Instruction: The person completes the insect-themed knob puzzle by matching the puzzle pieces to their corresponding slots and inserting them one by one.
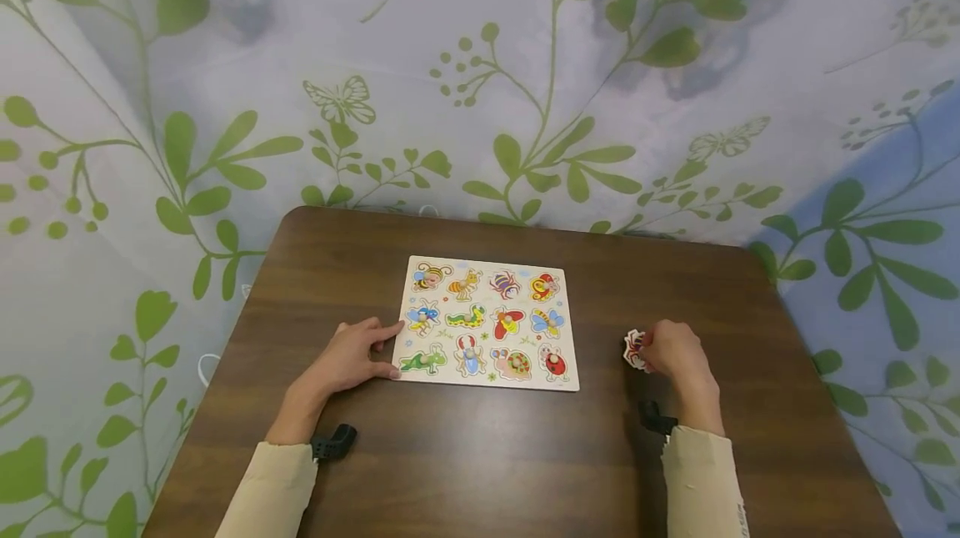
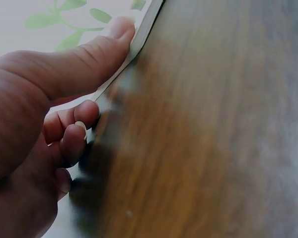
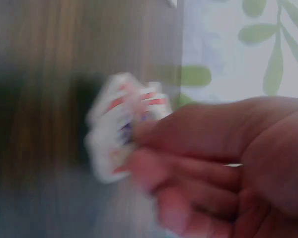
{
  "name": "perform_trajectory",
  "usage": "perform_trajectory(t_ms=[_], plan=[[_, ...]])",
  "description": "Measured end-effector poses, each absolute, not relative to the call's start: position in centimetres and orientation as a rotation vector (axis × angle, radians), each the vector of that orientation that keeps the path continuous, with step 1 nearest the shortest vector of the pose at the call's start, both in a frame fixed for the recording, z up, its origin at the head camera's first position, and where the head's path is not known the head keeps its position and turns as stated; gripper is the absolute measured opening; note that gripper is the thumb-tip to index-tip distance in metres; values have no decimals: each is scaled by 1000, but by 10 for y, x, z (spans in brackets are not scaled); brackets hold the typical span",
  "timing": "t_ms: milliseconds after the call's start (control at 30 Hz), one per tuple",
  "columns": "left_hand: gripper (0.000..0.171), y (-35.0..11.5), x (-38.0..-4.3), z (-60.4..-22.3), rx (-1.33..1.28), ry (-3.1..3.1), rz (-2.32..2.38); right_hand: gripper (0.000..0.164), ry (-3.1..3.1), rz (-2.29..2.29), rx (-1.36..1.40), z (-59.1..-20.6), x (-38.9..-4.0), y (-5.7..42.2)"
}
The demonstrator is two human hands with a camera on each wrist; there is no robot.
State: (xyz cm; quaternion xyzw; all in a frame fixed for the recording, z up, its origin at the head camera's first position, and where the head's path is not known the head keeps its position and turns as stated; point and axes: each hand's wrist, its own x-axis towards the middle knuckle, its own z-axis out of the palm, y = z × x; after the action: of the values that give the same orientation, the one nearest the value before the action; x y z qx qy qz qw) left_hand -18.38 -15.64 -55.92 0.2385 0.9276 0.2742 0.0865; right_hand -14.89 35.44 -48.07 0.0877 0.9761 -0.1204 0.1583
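Note:
A pale wooden peg-puzzle board [image 1: 442,339] with bright insect pictures, several bearing small knobs, lies flat on the table. My left hand [image 1: 352,354] is at its left side, thumb at the near corner and index finger touching the edge. In the left wrist view the thumb [image 2: 89,62] reaches out straight, with the other fingers bent below it. To the right of the board, my right hand [image 1: 677,352] pinches a white-edged puzzle piece [image 1: 633,350] with red and dark markings. That piece [image 3: 109,144] is blurred in the right wrist view, and the fingertips cover part of it.
The brown wooden table [image 1: 487,455] has rounded far corners. Behind it hangs a pale cloth [image 1: 405,138] with green leaves and butterflies. A black wrist mount [image 1: 335,442] sits on the left wrist, another mount [image 1: 657,419] on the right.

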Motion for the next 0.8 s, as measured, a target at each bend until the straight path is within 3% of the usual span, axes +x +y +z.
perform_trajectory(t_ms=[167, 500, 800], plan=[[83, -156, -184, -558, 717, 2767, 829, 16, 2951, -538, 189, -486, -175, 329], [83, -154, -182, -558, 707, 2762, 842, 12, 2962, -829, 246, -496, -213, 269], [82, -156, -183, -559, 714, 2774, 835, 9, 3042, -779, 2, -502, -239, 227]])
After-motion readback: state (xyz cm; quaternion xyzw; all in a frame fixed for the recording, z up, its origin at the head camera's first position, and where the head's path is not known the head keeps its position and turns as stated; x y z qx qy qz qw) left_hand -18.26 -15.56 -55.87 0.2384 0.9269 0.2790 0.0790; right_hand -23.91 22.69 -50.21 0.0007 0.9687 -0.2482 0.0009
